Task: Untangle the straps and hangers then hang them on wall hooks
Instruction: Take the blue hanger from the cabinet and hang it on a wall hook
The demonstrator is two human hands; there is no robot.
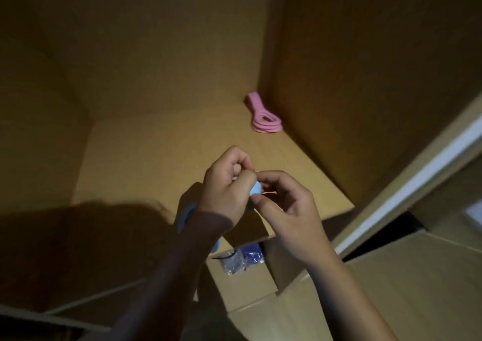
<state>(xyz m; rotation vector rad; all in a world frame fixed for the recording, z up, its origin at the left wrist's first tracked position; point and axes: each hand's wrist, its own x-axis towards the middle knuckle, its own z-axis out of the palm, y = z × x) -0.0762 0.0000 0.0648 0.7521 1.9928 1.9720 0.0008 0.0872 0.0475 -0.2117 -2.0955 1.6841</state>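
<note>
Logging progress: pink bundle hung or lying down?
Lying down: pink bundle lies looped on the cardboard floor, far corner. Left hand and right hand pinch a blue piece.

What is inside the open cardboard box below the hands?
A clear plastic bag of bluish pieces, a dark blue bundle and a thin black cord show in the cardboard box. The shelf edge and the left sleeve cover the rest.
</note>
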